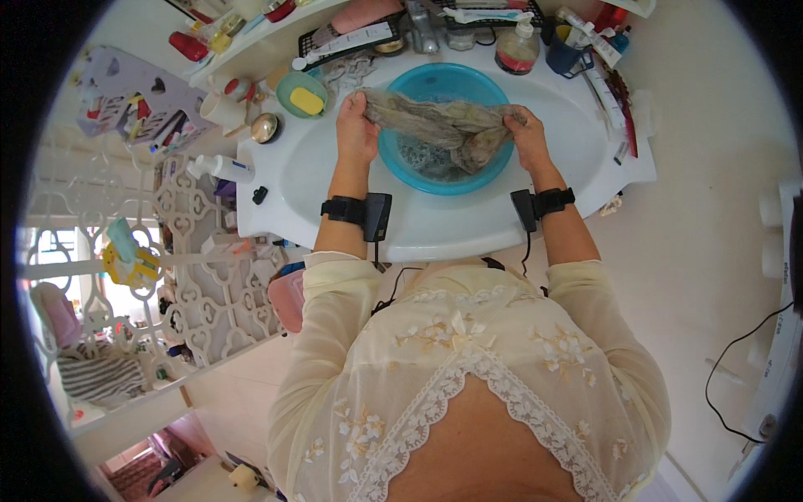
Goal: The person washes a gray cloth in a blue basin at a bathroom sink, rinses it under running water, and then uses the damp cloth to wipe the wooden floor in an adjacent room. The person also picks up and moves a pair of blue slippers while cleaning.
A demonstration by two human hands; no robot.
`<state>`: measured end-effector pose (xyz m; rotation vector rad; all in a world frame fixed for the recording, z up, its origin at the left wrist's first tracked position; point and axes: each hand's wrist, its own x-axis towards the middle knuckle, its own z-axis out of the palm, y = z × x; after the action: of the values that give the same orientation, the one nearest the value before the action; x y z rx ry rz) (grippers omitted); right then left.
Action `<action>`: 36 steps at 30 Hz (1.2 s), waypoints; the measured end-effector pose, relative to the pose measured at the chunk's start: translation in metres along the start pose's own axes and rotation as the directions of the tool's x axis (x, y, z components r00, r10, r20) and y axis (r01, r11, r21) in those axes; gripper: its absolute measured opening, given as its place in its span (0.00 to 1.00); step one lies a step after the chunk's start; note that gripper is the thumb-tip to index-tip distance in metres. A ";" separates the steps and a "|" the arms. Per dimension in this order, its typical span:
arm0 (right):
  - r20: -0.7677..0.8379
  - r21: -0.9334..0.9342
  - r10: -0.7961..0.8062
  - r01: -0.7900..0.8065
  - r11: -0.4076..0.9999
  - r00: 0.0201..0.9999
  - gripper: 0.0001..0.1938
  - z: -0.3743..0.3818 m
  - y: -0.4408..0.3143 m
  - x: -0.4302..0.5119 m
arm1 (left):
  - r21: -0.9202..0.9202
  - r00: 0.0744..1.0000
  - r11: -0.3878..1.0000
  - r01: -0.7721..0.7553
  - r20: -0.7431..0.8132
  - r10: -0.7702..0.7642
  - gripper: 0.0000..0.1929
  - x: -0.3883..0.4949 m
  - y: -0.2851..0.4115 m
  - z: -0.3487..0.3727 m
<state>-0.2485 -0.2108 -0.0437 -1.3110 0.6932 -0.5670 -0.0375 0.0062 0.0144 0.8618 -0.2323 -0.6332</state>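
A wet, grey-brown cloth (433, 119) is stretched between my two hands over a round blue plastic basin (446, 188). My left hand (358, 132) grips its left end, just outside the basin's rim. At the opposite rim my right hand (527, 135) pinches the other end. A bunched part of the cloth hangs down on the right side, close to the water or touching it; I cannot tell which. Soapy water (421, 157) with bubbles fills the lower part of the basin. The basin stands in a wide white washbasin (313, 182).
Left of the basin a green soap dish (285, 94) bears a yellow soap bar (307, 100). Behind stand a soap pump bottle (517, 47) and a dark blue cup (564, 56) with tubes. A white pump bottle (226, 168) and an openwork white screen (201, 270) are at the left.
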 end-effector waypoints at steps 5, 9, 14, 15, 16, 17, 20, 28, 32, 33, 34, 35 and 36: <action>0.272 -0.649 -0.578 0.590 0.480 0.769 0.18 0.034 -0.012 -0.005 | 0.372 0.936 0.927 0.041 0.311 -0.166 0.14 -0.009 0.013 0.038; 0.561 -0.509 -0.385 0.672 0.538 0.733 0.15 0.069 -0.034 -0.013 | 0.545 0.833 0.836 -0.066 0.491 -0.254 0.17 -0.015 0.004 0.063; 0.404 -0.459 -0.370 0.536 0.709 0.836 0.14 0.081 -0.072 -0.015 | 0.749 0.901 0.608 -0.265 0.416 -0.120 0.18 -0.027 -0.022 0.056; 0.406 -0.388 -0.427 0.575 0.720 0.808 0.14 0.080 -0.077 -0.014 | 0.826 0.906 0.482 -0.292 0.401 -0.139 0.19 -0.030 -0.029 0.050; 0.370 -0.400 -0.403 0.535 0.744 0.837 0.15 0.078 -0.081 -0.013 | 0.930 0.927 0.288 -0.229 0.299 -0.228 0.19 -0.029 -0.031 0.043; 0.347 -0.393 -0.413 0.530 0.751 0.842 0.16 0.075 -0.082 -0.012 | 0.915 0.943 0.371 -0.157 0.251 -0.219 0.19 -0.027 -0.033 0.038; 0.368 -0.323 -0.362 0.483 0.814 0.856 0.21 0.068 -0.073 -0.011 | 0.789 0.970 0.615 0.018 0.135 -0.202 0.17 -0.021 -0.029 0.028; 0.531 -0.333 -0.090 0.306 0.892 0.842 0.37 0.081 0.000 -0.013 | 0.244 0.912 0.968 -0.065 0.407 -0.042 0.12 -0.022 0.027 0.059; 0.494 -0.540 0.016 0.292 0.789 0.870 0.29 0.075 0.020 0.003 | 0.144 0.941 0.986 -0.087 0.337 0.034 0.12 -0.013 0.052 0.058; 0.434 -0.627 0.078 0.239 0.741 0.898 0.26 0.071 0.021 0.007 | 0.228 0.949 0.966 -0.124 0.311 0.048 0.12 -0.011 0.053 0.053; 0.426 -0.658 -0.004 0.313 0.685 0.905 0.24 0.067 0.020 0.010 | 0.312 0.957 0.937 -0.156 0.284 0.065 0.13 -0.010 0.053 0.047; 0.375 -0.737 -0.034 0.321 0.595 0.926 0.22 0.063 0.015 0.012 | 0.394 0.962 0.900 -0.186 0.259 0.085 0.13 -0.008 0.051 0.039; 0.305 -0.823 -0.070 0.300 0.482 0.950 0.20 0.061 0.009 0.013 | 0.567 0.972 0.806 -0.170 0.230 0.043 0.15 -0.008 0.044 0.031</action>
<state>-0.1947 -0.1782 -0.0474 -2.4104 0.6517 -0.1851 -0.0384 0.0123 0.0680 1.3681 -0.6896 -0.5480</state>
